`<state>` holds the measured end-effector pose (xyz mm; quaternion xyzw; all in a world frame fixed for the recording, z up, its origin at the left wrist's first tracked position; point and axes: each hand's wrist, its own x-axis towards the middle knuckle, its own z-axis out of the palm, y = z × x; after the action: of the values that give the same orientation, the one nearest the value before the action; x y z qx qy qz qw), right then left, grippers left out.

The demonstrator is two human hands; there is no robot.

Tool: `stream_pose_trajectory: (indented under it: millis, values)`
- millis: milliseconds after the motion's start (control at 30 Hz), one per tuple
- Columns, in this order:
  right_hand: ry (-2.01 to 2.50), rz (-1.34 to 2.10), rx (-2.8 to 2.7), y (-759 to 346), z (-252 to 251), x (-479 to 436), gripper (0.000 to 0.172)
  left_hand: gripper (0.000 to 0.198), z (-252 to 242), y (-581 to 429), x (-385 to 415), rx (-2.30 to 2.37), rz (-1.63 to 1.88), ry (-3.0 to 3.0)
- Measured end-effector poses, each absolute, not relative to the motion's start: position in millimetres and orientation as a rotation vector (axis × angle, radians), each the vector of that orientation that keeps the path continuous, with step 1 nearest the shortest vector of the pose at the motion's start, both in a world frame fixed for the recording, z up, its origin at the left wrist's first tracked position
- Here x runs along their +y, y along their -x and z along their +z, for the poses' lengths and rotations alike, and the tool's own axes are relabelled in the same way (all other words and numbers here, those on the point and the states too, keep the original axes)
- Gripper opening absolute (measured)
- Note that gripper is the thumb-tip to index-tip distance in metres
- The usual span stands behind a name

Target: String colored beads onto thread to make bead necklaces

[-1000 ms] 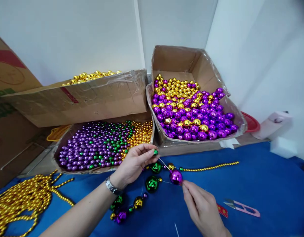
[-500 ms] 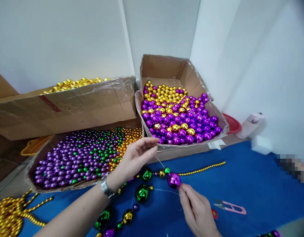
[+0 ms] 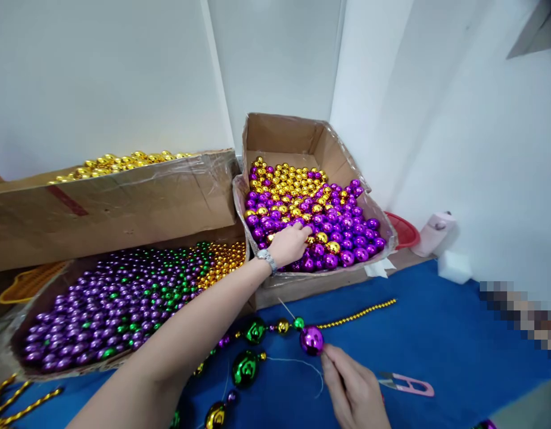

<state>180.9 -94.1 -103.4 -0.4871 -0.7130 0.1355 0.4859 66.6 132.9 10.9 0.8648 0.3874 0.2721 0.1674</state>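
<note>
Glossy purple ball (image 3: 311,341) sitting pinched in right fingers (image 3: 332,363); left hand (image 3: 290,244) resting among shiny round beads (image 3: 347,257) in cardboard box (image 3: 279,134), its grip unclear.

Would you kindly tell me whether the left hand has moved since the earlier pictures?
Yes: the left hand has moved forward, from in front of the right cardboard box to inside it, among the purple and gold beads.

Purple bead (image 3: 311,341) — glossy, smooth; carton (image 3: 279,134) — matt cardboard; blue tabletop (image 3: 436,345) matt, clothlike.
</note>
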Motion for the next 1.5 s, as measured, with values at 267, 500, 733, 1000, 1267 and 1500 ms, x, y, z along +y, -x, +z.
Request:
stream_pose_trajectory:
  millis: [267, 500, 733, 1000, 1267, 1500]
  values:
    - [1.193, 0.309, -1.726, -182.2, -92.9, -93.0, 0.017, 0.03, 23.2, -5.0, 50.7, 0.734, 1.058, -1.217]
    - [1.167, 0.198, -1.84, -169.4, -97.9, -94.4, 0.017, 0.02, 1.9, 20.8, 9.7, 0.694, 1.144, -0.753]
    - [1.171, 0.127, -1.888, -165.5, -103.2, -95.7, 0.017, 0.01, -16.1, 21.9, -5.1, 0.695, 1.239, -0.552]
    - [1.17, 0.077, -1.892, -167.7, -105.5, -96.6, 0.017, 0.011, -20.3, 22.8, -9.2, 0.695, 1.258, -0.528]
    - [1.199, -0.023, -1.928, -170.0, -108.4, -95.5, 0.021, 0.013, -16.8, 23.2, -14.9, 0.701, 1.268, -0.593]
    - [1.218, -0.031, -1.93, -169.3, -108.1, -95.7, 0.022, 0.014, -17.0, 21.5, -20.6, 0.715, 1.248, -0.651]
